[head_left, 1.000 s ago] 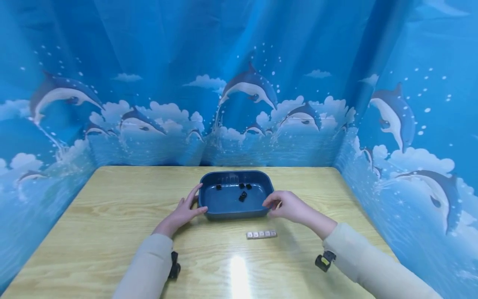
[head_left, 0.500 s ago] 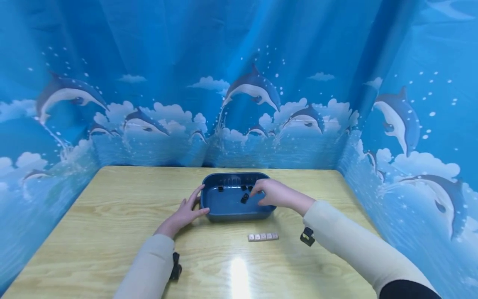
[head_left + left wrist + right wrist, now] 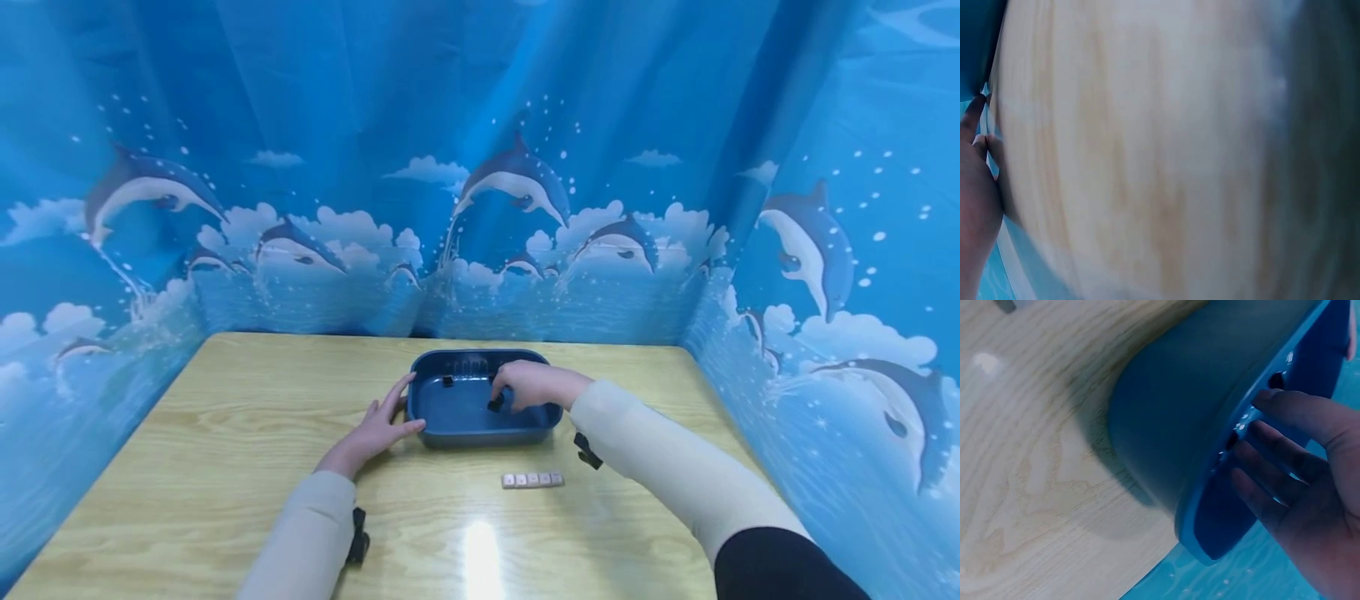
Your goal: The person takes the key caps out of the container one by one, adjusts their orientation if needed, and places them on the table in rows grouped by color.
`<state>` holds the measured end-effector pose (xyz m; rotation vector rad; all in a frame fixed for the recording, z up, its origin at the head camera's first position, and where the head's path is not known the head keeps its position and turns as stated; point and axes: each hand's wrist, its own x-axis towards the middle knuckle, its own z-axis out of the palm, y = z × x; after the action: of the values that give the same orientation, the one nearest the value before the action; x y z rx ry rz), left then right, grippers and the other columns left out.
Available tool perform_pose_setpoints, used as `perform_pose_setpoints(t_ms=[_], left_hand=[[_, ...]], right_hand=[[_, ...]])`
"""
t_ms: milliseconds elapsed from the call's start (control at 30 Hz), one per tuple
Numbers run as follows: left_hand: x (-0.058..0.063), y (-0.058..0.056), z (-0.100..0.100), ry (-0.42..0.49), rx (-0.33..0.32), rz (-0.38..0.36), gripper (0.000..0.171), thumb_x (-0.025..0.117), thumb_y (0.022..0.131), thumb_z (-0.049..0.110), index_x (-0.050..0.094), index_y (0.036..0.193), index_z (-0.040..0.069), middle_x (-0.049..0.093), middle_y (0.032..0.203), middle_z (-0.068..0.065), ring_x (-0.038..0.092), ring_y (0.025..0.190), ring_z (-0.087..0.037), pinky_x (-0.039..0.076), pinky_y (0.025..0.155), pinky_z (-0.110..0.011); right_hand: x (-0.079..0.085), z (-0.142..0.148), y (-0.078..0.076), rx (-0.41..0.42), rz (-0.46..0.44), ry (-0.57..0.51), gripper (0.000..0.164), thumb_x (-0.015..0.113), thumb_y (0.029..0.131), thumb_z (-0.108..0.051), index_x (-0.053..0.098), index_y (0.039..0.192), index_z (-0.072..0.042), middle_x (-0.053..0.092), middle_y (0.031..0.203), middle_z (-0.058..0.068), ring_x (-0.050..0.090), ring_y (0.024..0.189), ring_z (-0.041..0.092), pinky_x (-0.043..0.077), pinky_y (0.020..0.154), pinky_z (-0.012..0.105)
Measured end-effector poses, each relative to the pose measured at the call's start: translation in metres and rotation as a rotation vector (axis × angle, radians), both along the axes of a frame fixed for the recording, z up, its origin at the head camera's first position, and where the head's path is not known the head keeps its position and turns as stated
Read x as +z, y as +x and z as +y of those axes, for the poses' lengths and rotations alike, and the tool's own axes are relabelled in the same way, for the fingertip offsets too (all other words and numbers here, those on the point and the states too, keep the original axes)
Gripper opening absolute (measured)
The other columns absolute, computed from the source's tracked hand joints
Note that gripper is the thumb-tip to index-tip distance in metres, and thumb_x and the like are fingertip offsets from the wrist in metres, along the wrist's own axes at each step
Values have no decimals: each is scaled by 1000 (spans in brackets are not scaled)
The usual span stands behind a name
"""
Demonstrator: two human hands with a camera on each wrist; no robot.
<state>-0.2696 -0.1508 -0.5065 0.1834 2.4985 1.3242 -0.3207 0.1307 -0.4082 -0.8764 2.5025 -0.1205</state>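
Note:
A dark blue bin (image 3: 487, 439) stands on the table, with small black blocks inside. My left hand (image 3: 372, 433) rests against its left end, the thumb at the front corner and the fingers spread along the side. My right hand (image 3: 534, 385) reaches over the right side into the bin, fingertips down beside a black block (image 3: 495, 404). Another black block (image 3: 447, 381) lies near the back left of the bin. In the right wrist view the thumb (image 3: 1294, 409) stands apart from the fingers; they partly cover the dark blocks.
A short row of white square pieces with faint marks (image 3: 532, 481) lies on the wooden table (image 3: 247, 408) in front of the bin. Behind and beside the table hangs a blue dolphin-print curtain (image 3: 360, 125).
My right hand has moved left from the bin's right rim to the black blocks inside, now hiding some of them. The left hand stays at the bin's left end.

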Motion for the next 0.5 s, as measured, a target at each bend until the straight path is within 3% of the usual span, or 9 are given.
perform_pose_setpoints(t_ms=[300, 500], left_hand=[[-1, 1, 1, -16, 7, -20, 85, 62, 92, 49, 6, 155, 43, 23, 158, -19, -15, 141, -49, -7, 102, -76], [0, 0, 0, -16, 7, -11, 85, 63, 92, 50, 7, 155, 42, 24, 157, -19, -14, 141, -49, -7, 103, -75]], right_hand=[[-15, -2, -14, -73, -60, 35, 43, 72, 85, 2, 66, 125, -14, 60, 131, 3, 54, 121, 20, 52, 82, 29], [-18, -1, -17, -109, -91, 78, 44, 71, 84, 3, 66, 125, -14, 60, 131, 4, 53, 123, 22, 52, 87, 31]])
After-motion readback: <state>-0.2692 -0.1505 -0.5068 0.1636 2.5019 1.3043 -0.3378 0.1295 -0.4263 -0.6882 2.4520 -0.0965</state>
